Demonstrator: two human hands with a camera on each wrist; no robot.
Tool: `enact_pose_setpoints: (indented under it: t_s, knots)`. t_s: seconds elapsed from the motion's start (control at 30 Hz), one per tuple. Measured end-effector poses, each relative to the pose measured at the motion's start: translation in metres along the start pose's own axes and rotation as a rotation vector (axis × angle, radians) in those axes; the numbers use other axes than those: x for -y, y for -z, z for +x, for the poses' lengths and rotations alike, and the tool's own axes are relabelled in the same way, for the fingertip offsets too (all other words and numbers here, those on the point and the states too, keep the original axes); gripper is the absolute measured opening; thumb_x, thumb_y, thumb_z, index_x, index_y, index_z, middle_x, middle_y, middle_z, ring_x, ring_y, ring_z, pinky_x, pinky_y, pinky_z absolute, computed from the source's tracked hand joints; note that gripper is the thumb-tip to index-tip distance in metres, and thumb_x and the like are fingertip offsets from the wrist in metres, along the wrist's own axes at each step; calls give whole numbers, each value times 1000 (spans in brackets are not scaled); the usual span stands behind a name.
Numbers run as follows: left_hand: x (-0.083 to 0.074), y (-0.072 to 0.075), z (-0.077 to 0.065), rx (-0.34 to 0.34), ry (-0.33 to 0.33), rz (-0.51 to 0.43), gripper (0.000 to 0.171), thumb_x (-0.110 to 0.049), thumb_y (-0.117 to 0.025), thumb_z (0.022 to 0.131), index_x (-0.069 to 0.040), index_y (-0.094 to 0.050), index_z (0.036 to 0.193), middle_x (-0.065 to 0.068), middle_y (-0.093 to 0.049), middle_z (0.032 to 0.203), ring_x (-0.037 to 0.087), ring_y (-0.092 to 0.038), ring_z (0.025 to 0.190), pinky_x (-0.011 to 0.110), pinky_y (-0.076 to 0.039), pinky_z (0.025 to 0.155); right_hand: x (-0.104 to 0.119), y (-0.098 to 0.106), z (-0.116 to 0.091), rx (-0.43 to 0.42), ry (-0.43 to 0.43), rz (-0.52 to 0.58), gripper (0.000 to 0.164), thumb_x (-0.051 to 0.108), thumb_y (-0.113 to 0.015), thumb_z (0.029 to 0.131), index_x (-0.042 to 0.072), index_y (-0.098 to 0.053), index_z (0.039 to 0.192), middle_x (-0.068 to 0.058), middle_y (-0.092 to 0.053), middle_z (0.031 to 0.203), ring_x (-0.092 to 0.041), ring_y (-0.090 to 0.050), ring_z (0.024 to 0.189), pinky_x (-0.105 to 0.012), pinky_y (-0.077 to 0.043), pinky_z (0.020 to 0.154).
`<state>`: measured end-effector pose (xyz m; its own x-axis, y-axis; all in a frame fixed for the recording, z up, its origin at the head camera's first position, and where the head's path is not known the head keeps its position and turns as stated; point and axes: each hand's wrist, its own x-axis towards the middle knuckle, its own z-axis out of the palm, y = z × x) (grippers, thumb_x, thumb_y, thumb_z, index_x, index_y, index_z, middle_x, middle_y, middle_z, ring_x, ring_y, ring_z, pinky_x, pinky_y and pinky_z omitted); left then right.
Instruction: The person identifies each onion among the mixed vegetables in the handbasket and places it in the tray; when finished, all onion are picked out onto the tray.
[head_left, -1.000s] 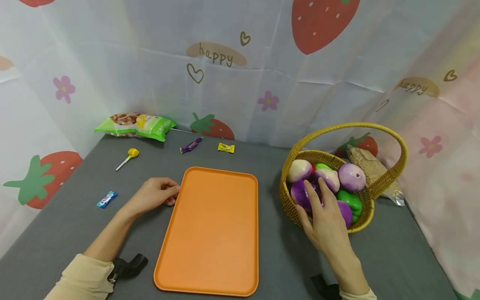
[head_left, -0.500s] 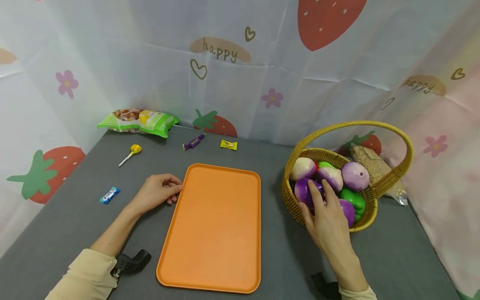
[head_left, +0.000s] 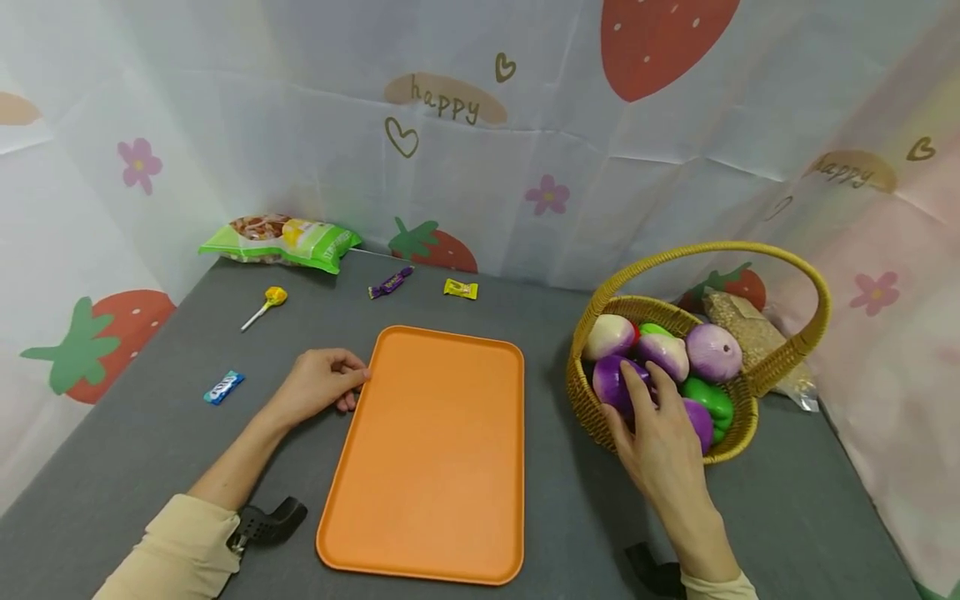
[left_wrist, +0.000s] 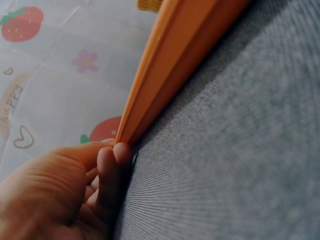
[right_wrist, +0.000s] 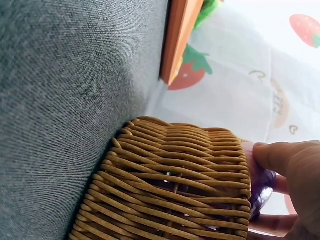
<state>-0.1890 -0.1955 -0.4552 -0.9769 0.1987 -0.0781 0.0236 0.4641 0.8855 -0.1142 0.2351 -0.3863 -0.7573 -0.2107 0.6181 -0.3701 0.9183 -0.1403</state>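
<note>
On the grey table lies an orange tray [head_left: 423,467], in the middle of the head view. My left hand [head_left: 318,385] pinches its left rim; the left wrist view shows thumb and fingertips meeting at the edge. To the right stands a yellow wicker basket [head_left: 581,408] with a tall handle, full of vegetables. My right hand [head_left: 663,446] reaches over its near side. Thumb and fingers spread around a glossy, round purple vegetable [head_left: 611,383], which is still in the basket. Around it are pale purple-and-white vegetables [head_left: 714,352] and a green pepper [head_left: 708,404].
A green snack bag [head_left: 281,242] lies at the back left. Nearby are a yellow lollipop [head_left: 275,296], a purple candy [head_left: 391,282], a yellow candy [head_left: 461,289] and a blue candy [head_left: 224,387]. A clear bag of grain [head_left: 746,329] lies behind the basket.
My right hand's fingers have drawn closer around the purple vegetable. The left hand stays at the tray's rim. The head view has shifted slightly.
</note>
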Motion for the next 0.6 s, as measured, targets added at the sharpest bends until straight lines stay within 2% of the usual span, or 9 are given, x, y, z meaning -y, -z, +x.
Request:
enact_pose_setpoints:
  t_s: [0.23,0.3,0.4,0.5,0.6]
  knots:
    - [-4,-2,2,-17,-16,-16,21,-22,-67,94,-2,-69,99,6,-70,72,15,-66,55,30,-57,54,7,11,3,-64,8,42,60,19,-79,79,6,-56,133,-27,-55,128,-40,-59,100,-57,-54,68]
    - [-5,-3,2,-13,-13,-22,21,-22,-67,94,-2,-69,99,6,-70,73,15,-66,55,30,-58,55,14,16,4,-76,21,65,58,25,-76,81,6,-57,133,-26,-55,128,-39,-60,99,-57,-55,70]
    - [-5,-4,2,-6,-8,-24,20,-22,-66,94,-2,-69,99,6,-70,73,15,-66,56,30,-58,55,28,19,7,-83,87,120,54,39,-66,90,6,-58,132,-24,-57,128,-37,-61,99,-53,-56,72]
    - [-3,-3,2,-9,-10,-20,20,-21,-66,94,-2,-69,98,5,-70,72,15,-66,55,30,-57,54,47,15,12,-37,193,172,54,46,-57,95,7,-58,132,-22,-57,128,-34,-63,101,-48,-57,77]
    - [1,-1,-1,-10,-15,-21,20,-21,-66,94,-1,-69,97,6,-70,72,14,-65,54,30,-57,54,66,2,15,47,303,190,53,37,-68,88,10,-57,133,-19,-57,129,-31,-63,104,-44,-57,83]
